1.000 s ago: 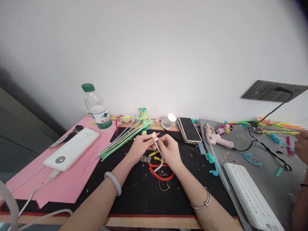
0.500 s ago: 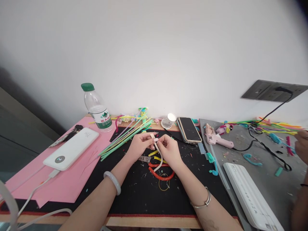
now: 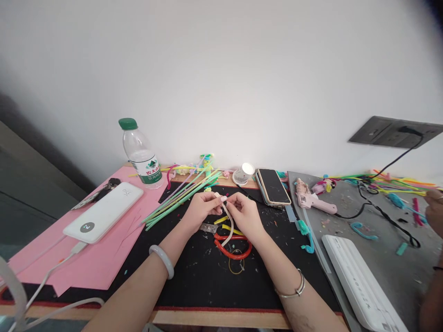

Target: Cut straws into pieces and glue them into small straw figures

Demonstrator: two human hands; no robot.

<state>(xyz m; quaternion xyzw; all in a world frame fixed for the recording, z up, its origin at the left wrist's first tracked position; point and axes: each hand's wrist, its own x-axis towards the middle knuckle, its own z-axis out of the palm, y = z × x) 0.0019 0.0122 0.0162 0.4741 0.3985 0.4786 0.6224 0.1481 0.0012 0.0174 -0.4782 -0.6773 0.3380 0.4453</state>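
My left hand and my right hand meet above the black mat, fingers pinched together on the top end of a pale cream pipe cleaner. Its free end curves down between my wrists toward the red-handled scissors lying on the mat. Short yellow pieces lie beside the scissors. A bundle of green and pastel pipe cleaners lies just left of my left hand.
At the left, a white power bank on pink paper and a water bottle. At the back, a phone and a small cup. To the right, a pink glue gun, a white keyboard, and another person's hand.
Both hands stay pinched on the cream pipe cleaner and have shifted only slightly; its hanging end sways a little.
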